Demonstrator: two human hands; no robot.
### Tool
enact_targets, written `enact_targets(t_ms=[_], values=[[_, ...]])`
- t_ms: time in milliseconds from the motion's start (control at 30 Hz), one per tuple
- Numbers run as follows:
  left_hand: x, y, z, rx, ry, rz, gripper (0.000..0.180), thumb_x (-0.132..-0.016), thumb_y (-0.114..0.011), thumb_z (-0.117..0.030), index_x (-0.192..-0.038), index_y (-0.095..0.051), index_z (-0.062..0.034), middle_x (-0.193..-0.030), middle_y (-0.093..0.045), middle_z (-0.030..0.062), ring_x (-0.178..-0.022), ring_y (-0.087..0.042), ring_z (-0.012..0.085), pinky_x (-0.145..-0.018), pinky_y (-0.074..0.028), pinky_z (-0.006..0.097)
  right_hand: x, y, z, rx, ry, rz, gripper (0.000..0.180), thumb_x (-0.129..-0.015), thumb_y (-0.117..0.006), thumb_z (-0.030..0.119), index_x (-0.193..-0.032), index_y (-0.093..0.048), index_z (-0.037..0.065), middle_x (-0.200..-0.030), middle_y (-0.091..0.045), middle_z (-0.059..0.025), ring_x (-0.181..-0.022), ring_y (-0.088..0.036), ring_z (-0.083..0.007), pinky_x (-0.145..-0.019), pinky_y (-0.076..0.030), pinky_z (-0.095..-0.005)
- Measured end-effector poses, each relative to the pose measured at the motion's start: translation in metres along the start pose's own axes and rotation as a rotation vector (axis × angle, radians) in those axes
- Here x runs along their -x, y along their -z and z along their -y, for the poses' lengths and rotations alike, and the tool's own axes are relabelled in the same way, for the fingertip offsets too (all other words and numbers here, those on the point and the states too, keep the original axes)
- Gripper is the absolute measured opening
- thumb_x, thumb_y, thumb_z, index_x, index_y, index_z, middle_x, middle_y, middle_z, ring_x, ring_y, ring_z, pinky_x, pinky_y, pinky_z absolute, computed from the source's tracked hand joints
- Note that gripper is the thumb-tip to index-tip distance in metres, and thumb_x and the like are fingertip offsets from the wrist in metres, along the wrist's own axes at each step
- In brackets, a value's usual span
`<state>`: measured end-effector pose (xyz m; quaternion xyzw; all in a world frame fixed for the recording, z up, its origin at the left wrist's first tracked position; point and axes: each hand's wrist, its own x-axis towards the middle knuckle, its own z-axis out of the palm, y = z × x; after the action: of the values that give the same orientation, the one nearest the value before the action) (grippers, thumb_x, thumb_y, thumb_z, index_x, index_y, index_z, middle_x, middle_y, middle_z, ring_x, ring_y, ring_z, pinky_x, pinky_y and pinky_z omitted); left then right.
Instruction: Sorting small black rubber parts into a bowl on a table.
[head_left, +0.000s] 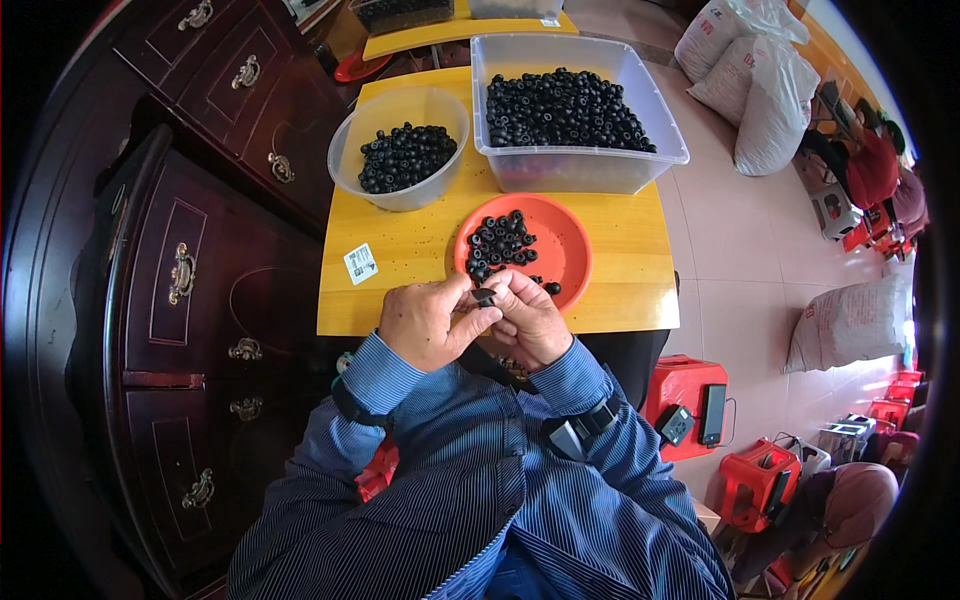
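Observation:
A small black part [484, 297] is pinched between my two hands, over the near edge of the orange plate [575, 250]. My left hand [425, 322] has its thumb and forefinger closed on one side of it. From the other side, the curled fingers of my right hand [530, 318] grip it too. Its full shape is hidden by the fingers. On the plate, several small black ring-shaped pieces [500, 240] with holes lie mostly toward the left, and a few sit near my right fingertips.
Behind the plate stand a round clear tub [345, 160] and a large clear bin [580, 175], both holding black pieces. A white label [360, 263] lies on the yellow table [420, 260]. Dark drawers [190, 300] flank the left; a red stool [680, 385] and sacks [770, 110] are on the right.

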<state>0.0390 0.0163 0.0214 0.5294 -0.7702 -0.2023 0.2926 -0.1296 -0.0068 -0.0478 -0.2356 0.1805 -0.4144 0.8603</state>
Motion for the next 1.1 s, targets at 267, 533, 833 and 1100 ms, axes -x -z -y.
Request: enact_targets(t_ms=[267, 533, 833, 1100], values=[[0.004, -0.01, 0.004, -0.08, 0.008, -0.001, 0.037, -0.09, -0.069, -0.037, -0.081, -0.059, -0.0028, -0.062, -0.062, 0.0124, -0.056, -0.064, 0.0319, -0.05, -0.047, 0.039, 0.001, -0.002, 0.002, 0.011, -0.03, -0.062, 0.011, -0.102, -0.055, 0.019, -0.104, -0.059, 0.008, -0.081, -0.058, 0.0013, -0.056, -0.041, -0.0013, -0.049, -0.035, -0.0151], [0.002, -0.006, -0.004, 0.143, -0.014, -0.116, 0.025, -0.085, -0.077, -0.023, -0.087, -0.062, -0.0028, -0.058, -0.053, 0.0057, -0.048, -0.051, 0.0159, -0.047, -0.04, 0.03, 0.002, -0.004, 0.005, -0.086, -0.021, -0.016, 0.012, -0.102, -0.055, 0.019, -0.104, -0.059, 0.008, -0.083, -0.057, 0.0016, -0.057, -0.039, -0.0022, -0.05, -0.034, -0.0163], [-0.001, -0.011, -0.004, 0.2, 0.005, -0.214, 0.018, -0.084, -0.077, -0.011, -0.096, -0.066, -0.0029, -0.057, -0.048, -0.0008, -0.05, -0.044, 0.0058, -0.047, -0.035, 0.024, -0.001, -0.004, 0.001, -0.153, -0.017, -0.061, 0.012, -0.101, -0.057, 0.021, -0.103, -0.06, 0.009, -0.083, -0.056, 0.0038, -0.056, -0.039, -0.0014, -0.05, -0.035, -0.0167], [-0.001, -0.016, 0.005, 0.377, 0.141, -0.137, 0.016, -0.087, -0.074, -0.013, -0.094, -0.066, -0.0009, -0.059, -0.05, 0.0008, -0.054, -0.045, 0.0048, -0.051, -0.037, 0.023, -0.001, -0.003, -0.002, -0.043, 0.033, -0.118, 0.009, -0.1, -0.059, 0.019, -0.099, -0.059, 0.01, -0.08, -0.055, 0.0043, -0.056, -0.042, -0.0025, -0.05, -0.036, -0.0175]])
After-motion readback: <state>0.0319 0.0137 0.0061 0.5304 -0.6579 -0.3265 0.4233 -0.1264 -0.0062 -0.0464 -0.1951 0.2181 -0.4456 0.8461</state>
